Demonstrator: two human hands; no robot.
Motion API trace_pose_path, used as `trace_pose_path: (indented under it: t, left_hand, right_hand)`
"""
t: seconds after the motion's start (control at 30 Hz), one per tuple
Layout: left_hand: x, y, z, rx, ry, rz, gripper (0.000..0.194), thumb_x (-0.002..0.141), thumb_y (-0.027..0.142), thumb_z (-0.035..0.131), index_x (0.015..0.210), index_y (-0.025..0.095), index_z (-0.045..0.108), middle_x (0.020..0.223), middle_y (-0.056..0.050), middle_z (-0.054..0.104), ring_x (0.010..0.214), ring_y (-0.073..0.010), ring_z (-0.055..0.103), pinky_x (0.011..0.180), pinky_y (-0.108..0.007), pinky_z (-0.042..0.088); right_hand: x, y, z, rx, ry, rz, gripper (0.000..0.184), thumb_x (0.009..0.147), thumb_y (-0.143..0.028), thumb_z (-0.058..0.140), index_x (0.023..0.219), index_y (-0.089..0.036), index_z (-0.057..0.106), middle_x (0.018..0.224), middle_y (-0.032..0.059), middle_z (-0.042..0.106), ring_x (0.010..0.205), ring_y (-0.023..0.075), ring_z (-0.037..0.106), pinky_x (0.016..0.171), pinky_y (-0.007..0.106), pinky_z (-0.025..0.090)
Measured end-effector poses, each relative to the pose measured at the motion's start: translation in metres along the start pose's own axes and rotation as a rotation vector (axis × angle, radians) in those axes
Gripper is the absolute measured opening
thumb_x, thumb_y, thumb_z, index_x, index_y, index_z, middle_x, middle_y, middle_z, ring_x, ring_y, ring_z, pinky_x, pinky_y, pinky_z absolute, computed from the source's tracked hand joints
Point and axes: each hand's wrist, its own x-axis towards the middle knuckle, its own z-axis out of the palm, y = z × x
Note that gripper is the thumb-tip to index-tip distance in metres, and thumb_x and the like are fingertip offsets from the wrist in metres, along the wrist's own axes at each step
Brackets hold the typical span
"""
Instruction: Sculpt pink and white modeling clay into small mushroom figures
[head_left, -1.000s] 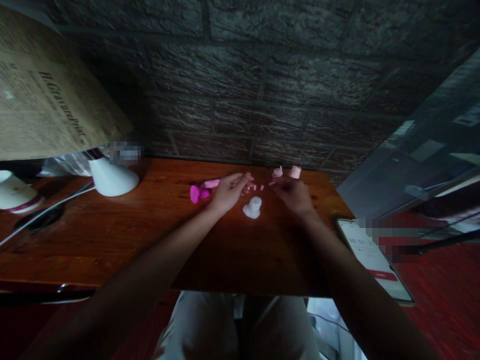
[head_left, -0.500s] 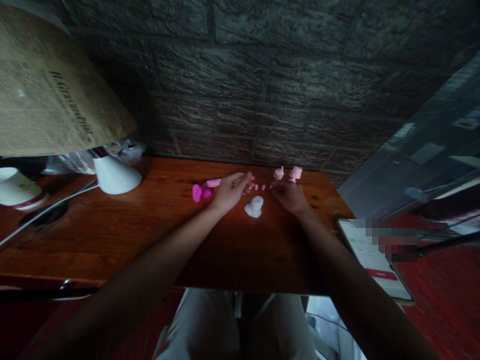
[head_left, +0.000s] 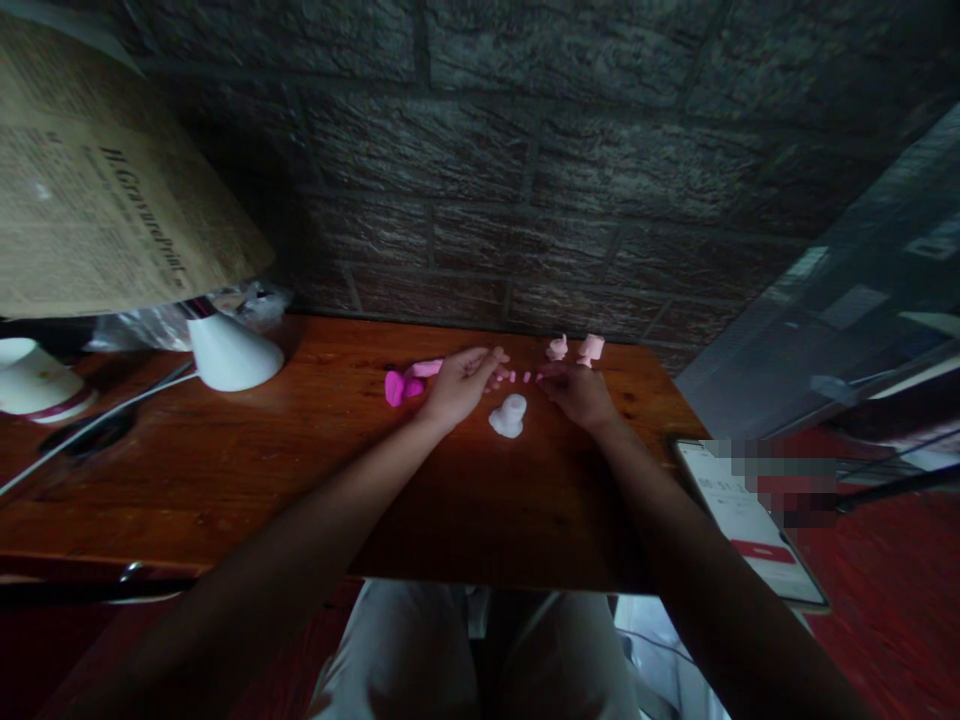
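On the wooden tabletop, left hand loosely curled, any grip unclear, right hand bent inward, hold likewise indeterminate, small pink pieces between both hands, white lump nearer the wearer, magenta lump left of left hand, pale pink shapes beyond right hand.

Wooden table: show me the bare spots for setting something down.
Bare: the wooden table between the white lamp base and the magenta lump; also from the white lump to the near edge, between the forearms. Crowded: between the left hand and right hand, dotted with small pink bits, and behind the right hand, where two pale pink pieces sit.
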Motion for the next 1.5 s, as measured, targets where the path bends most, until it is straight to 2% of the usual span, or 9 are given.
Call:
trace_pose_path:
  t: [0.3, 0.5, 0.63, 0.77, 1.03, 1.2, 1.3, 1.37, 1.5]
  left_hand:
    - [0.001, 0.003, -0.004, 0.059, -0.034, 0.003, 0.027, 0.091, 0.040, 0.057, 0.090, 0.016, 0.069, 0.082, -0.006, 0.072, 0.066, -0.0104, 0.061, 0.062, -0.024, 0.047]
    - [-0.007, 0.010, -0.006, 0.194, -0.385, 0.059, 0.037, 0.073, 0.036, 0.078, 0.103, 0.017, 0.068, 0.107, -0.010, 0.071, 0.095, -0.0183, 0.066, 0.079, -0.030, 0.051]
    - [-0.015, 0.010, -0.006, 0.382, -0.530, 0.086, 0.048, 0.063, 0.029, 0.085, 0.106, 0.018, 0.068, 0.102, -0.008, 0.071, 0.091, -0.0204, 0.066, 0.078, -0.032, 0.050]
    - [-0.013, 0.007, -0.009, 0.542, -0.483, 0.144, 0.035, 0.066, 0.024, 0.081, 0.099, 0.019, 0.070, 0.092, -0.004, 0.072, 0.082, -0.0193, 0.064, 0.077, -0.032, 0.047]
    - [-0.015, 0.003, -0.004, 0.536, -0.496, 0.157, 0.030, 0.069, 0.023, 0.079, 0.097, 0.019, 0.069, 0.094, -0.004, 0.072, 0.083, -0.0194, 0.065, 0.077, -0.031, 0.048]
    - [-0.011, 0.016, -0.016, 0.518, -0.521, 0.187, 0.049, 0.073, 0.036, 0.079, 0.116, 0.020, 0.064, 0.110, -0.009, 0.072, 0.094, -0.0204, 0.068, 0.084, -0.033, 0.050]
    - [-0.003, 0.030, -0.044, 0.758, -0.247, 0.235, 0.038, 0.082, 0.042, 0.070, 0.113, 0.021, 0.066, 0.114, -0.012, 0.072, 0.103, -0.0239, 0.067, 0.092, -0.037, 0.048]
    - [0.001, 0.039, -0.065, 1.069, -0.110, 0.146, 0.033, 0.083, 0.041, 0.068, 0.108, 0.020, 0.069, 0.113, -0.015, 0.072, 0.104, -0.0297, 0.067, 0.092, -0.041, 0.047]
    - [0.003, 0.047, -0.087, 1.347, -0.037, -0.037, 0.049, 0.080, 0.051, 0.068, 0.116, 0.019, 0.069, 0.108, -0.017, 0.074, 0.104, -0.0336, 0.067, 0.086, -0.038, 0.049]
  right_hand:
    - [-0.003, -0.001, -0.002, -0.021, 0.002, -0.042, 0.018, 0.082, -0.013, 0.067, 0.094, -0.023, 0.076, 0.093, 0.0036, 0.079, 0.086, 0.0202, 0.075, 0.079, 0.029, 0.056]
    - [-0.005, -0.001, -0.010, -0.030, -0.028, -0.022, 0.018, 0.083, -0.016, 0.068, 0.098, -0.020, 0.076, 0.096, 0.0055, 0.079, 0.085, 0.0202, 0.075, 0.077, 0.027, 0.054]
    - [-0.009, -0.005, -0.020, -0.080, 0.035, -0.025, 0.017, 0.083, -0.020, 0.067, 0.096, -0.020, 0.078, 0.096, 0.0063, 0.080, 0.085, 0.0219, 0.075, 0.078, 0.028, 0.053]
    - [-0.013, -0.010, -0.025, -0.120, 0.144, -0.019, 0.019, 0.085, -0.020, 0.062, 0.092, -0.020, 0.080, 0.088, 0.0049, 0.080, 0.081, 0.0222, 0.075, 0.074, 0.026, 0.052]
    - [-0.013, -0.010, -0.025, -0.140, 0.240, 0.039, 0.022, 0.088, -0.024, 0.059, 0.093, -0.021, 0.080, 0.084, 0.0072, 0.079, 0.079, 0.0244, 0.075, 0.070, 0.028, 0.051]
    - [-0.012, -0.010, -0.023, -0.136, 0.235, 0.009, 0.023, 0.087, -0.022, 0.059, 0.096, -0.020, 0.080, 0.086, 0.0072, 0.079, 0.077, 0.0232, 0.074, 0.070, 0.027, 0.051]
    - [-0.012, -0.009, -0.022, -0.135, 0.254, -0.007, 0.023, 0.088, -0.024, 0.058, 0.097, -0.020, 0.079, 0.084, 0.0074, 0.079, 0.075, 0.0233, 0.074, 0.070, 0.028, 0.051]
    - [-0.012, -0.008, -0.022, -0.140, 0.263, 0.001, 0.023, 0.088, -0.024, 0.058, 0.096, -0.021, 0.079, 0.082, 0.0071, 0.078, 0.073, 0.0231, 0.073, 0.069, 0.028, 0.051]
    - [-0.011, -0.008, -0.022, -0.123, 0.252, 0.011, 0.022, 0.087, -0.024, 0.059, 0.094, -0.022, 0.080, 0.081, 0.0057, 0.078, 0.074, 0.0228, 0.074, 0.070, 0.028, 0.050]
